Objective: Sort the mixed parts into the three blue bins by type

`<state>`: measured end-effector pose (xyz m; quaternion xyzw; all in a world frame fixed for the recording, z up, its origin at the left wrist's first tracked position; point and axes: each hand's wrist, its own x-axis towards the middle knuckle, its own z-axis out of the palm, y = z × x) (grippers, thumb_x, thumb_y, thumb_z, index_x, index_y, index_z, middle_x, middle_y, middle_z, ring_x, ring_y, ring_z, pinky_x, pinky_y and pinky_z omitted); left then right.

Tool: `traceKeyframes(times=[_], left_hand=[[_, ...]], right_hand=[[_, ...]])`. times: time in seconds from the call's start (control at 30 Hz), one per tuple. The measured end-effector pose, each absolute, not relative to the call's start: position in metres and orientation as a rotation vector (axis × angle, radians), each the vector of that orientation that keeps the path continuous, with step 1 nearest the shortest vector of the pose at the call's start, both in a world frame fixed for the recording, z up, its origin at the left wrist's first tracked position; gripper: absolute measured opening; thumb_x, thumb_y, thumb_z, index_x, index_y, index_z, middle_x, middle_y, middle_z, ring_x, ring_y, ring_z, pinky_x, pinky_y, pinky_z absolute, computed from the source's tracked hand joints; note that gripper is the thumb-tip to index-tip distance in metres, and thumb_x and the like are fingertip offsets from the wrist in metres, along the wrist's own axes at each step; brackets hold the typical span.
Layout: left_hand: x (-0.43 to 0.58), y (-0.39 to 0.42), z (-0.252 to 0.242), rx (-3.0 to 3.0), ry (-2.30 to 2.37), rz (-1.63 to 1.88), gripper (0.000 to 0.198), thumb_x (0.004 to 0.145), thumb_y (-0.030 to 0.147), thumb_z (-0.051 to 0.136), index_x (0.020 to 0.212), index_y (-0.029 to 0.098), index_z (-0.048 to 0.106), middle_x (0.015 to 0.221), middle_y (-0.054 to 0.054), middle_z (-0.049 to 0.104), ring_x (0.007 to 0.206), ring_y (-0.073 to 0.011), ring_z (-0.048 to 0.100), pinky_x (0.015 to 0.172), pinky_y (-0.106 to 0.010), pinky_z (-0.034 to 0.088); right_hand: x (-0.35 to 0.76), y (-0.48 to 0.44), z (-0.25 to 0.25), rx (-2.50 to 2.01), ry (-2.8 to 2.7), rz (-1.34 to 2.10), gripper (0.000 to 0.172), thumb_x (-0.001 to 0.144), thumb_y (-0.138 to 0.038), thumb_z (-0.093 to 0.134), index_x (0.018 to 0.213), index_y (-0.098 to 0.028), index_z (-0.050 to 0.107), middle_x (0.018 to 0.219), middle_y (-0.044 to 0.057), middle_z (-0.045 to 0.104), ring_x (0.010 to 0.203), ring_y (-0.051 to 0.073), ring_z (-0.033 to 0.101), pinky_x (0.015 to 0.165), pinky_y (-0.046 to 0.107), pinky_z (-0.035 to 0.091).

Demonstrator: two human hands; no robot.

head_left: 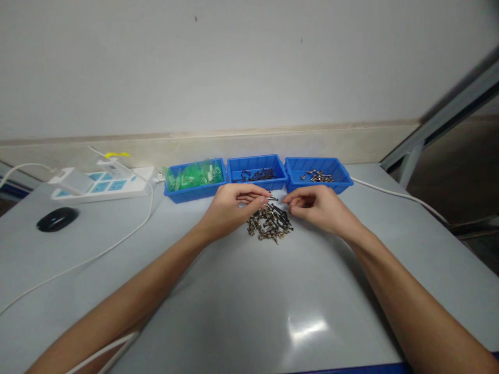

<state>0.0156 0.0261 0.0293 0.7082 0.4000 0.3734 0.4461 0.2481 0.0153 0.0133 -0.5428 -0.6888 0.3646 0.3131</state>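
Observation:
A pile of mixed screws, some dark and some brassy, lies on the grey table. My left hand is over the pile's left edge, thumb and fingers closed on a dark screw that sticks out to the right. On the right side of the pile, my right hand has its fingertips pinched together; what they hold, if anything, is too small to name. Behind the hands, the middle blue bin contains dark screws, and the right blue bin contains brassy ones.
The left blue bin holds green plastic bags. Further left are a white power strip with plugs and a black mouse. A white cable crosses the table's left side; another runs right from the bins. A wall stands behind.

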Motion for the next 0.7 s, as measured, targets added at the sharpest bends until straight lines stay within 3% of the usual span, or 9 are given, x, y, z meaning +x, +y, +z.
traceKeyframes(times=[0.2,0.43,0.7], left_hand=[[0.017,0.025,0.029,1.75,0.943,0.88,0.022,0.082,0.024,0.073,0.1,0.012,0.074,0.089,-0.008,0.079,0.083,-0.0172,0.076,0.077,-0.024,0.062],[0.019,0.02,0.031,1.598,0.814,0.889,0.018,0.081,0.024,0.077,0.093,0.013,0.07,0.08,-0.005,0.078,0.077,-0.0159,0.077,0.072,-0.021,0.061],[0.019,0.022,0.03,1.667,0.916,0.924,0.019,0.079,0.025,0.078,0.091,0.011,0.074,0.083,-0.007,0.077,0.076,-0.0147,0.075,0.072,-0.021,0.061]], right_hand=[[0.249,0.014,0.024,-1.182,-1.488,1.376,0.022,0.068,-0.025,0.084,0.086,-0.017,0.076,0.079,0.007,0.079,0.073,0.019,0.075,0.07,0.028,0.058],[0.237,0.01,0.022,-1.077,-1.34,1.483,0.027,0.062,-0.028,0.094,0.08,-0.019,0.077,0.077,0.006,0.079,0.072,0.017,0.075,0.069,0.025,0.058],[0.236,0.009,0.02,-1.017,-1.278,1.555,0.025,0.062,-0.027,0.094,0.08,-0.019,0.078,0.074,0.004,0.078,0.068,0.015,0.074,0.069,0.024,0.058]])
